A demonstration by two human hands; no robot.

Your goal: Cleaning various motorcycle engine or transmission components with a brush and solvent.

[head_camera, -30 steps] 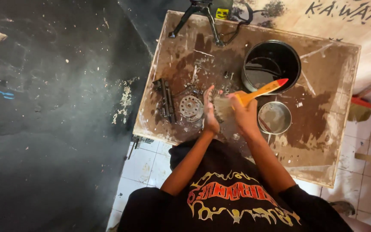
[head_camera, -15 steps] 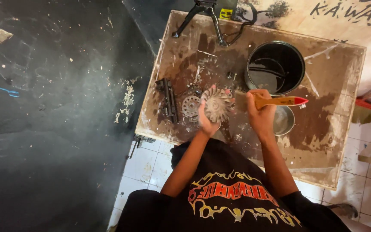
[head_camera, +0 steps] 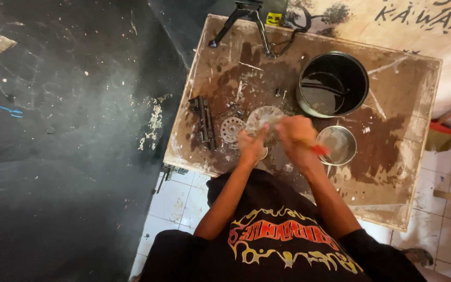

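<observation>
Metal round disc part (head_camera: pixel 263 119), blurred, pinched in left hand (head_camera: pixel 251 146) over stained wooden table (head_camera: pixel 392 172). Right hand (head_camera: pixel 297 137) fisted around red-orange handled brush (head_camera: pixel 318 150), touching disc. Small steel bowl (head_camera: pixel 337 145) just beside; black pot (head_camera: pixel 333 84) behind.
</observation>
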